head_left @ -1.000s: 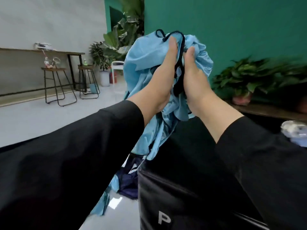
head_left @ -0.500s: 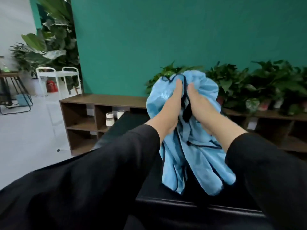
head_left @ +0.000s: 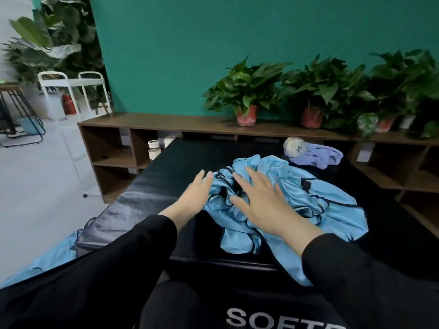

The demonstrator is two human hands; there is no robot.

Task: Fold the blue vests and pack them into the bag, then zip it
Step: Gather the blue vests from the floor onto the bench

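Observation:
A light blue vest [head_left: 316, 205] with dark trim lies crumpled in a heap on the black padded bench [head_left: 171, 167]. My left hand [head_left: 193, 198] hovers flat at the heap's left edge, fingers straight and holding nothing. Fingers spread, my right hand [head_left: 261, 205] is flat over the middle of the heap; whether it touches the cloth I cannot tell. More blue cloth [head_left: 40, 260] hangs at the lower left beside the bench. A black bag [head_left: 273, 314] with white letters shows at the bottom edge.
A purple cloth [head_left: 318, 156] and a clear bottle [head_left: 294, 144] lie at the bench's far right. Behind stands a low wooden shelf [head_left: 142, 122] with potted plants [head_left: 247, 91] and small jars [head_left: 154, 149]. White racks and stools stand on the floor at left.
Both hands held the bunched vest up in the air; now the vest lies on the bench and both hands have let go and flattened over it.

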